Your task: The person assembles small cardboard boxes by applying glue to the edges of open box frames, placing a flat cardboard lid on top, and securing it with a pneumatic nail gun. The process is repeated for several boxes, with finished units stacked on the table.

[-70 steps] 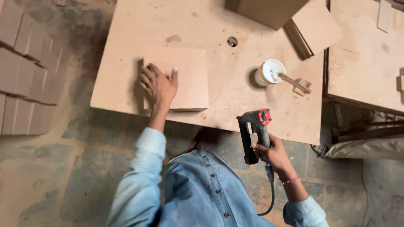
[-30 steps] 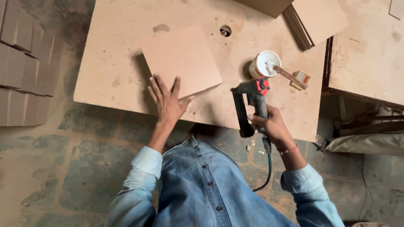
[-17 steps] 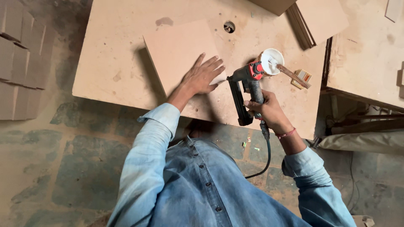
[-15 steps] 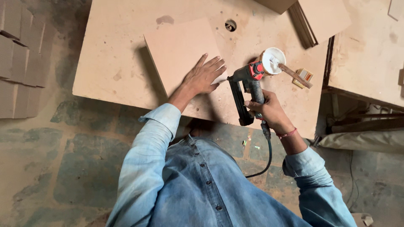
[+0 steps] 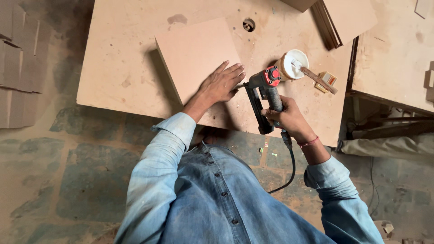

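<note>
The left hand [image 5: 220,84] covered the square board's [image 5: 194,56] near corner. The nail gun's [image 5: 264,97] tip was too small to make out. The top edge cut off the worktop [image 5: 122,68].

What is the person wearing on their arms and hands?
Both arms wear long, faded light-blue denim shirt sleeves with buttoned cuffs. The left hand is bare, no glove or ring visible. The right hand is bare too, with a thin red thread band around its wrist.

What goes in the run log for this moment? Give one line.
left hand: flat on square board | right hand: gripping nail gun, nose at board edge | white glue pot beside gun | workbench
</note>
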